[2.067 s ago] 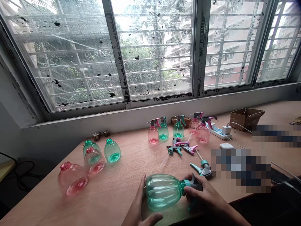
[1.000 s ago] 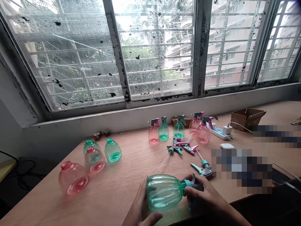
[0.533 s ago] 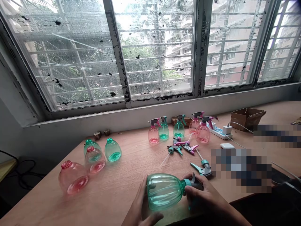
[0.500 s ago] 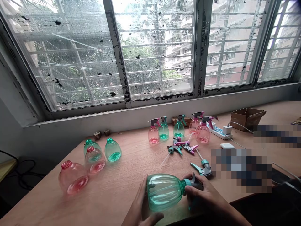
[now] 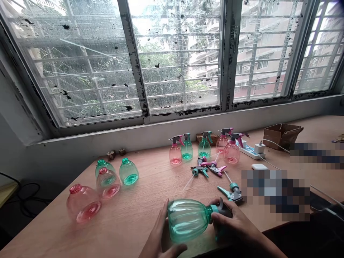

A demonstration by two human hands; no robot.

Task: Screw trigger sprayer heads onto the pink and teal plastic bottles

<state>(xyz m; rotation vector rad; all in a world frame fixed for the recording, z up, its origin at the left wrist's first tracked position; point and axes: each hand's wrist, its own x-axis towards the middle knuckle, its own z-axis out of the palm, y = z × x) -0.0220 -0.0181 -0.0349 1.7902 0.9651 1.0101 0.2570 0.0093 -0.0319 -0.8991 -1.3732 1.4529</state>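
A green ribbed spray bottle (image 5: 188, 220) lies on its side in the air over the table's front edge, its base to the left and its neck to the right. Around the base is my left hand (image 5: 160, 233), fingers along the far side and thumb below. My right hand (image 5: 228, 218) grips the dark spray head with its teal collar (image 5: 213, 209) at the neck. Just beyond that hand, a loose teal spray head (image 5: 233, 191) rests on the table. Several more loose spray heads (image 5: 206, 166), teal and pink, lie farther back with their tubes.
Open-topped bottles, green (image 5: 129, 172) and pink (image 5: 84, 203), stand on the left of the table. Assembled pink (image 5: 175, 154) and green (image 5: 204, 147) spray bottles line the back. A power strip (image 5: 249, 150), a cardboard box (image 5: 282, 135) and a white case (image 5: 259, 167) sit at the right.
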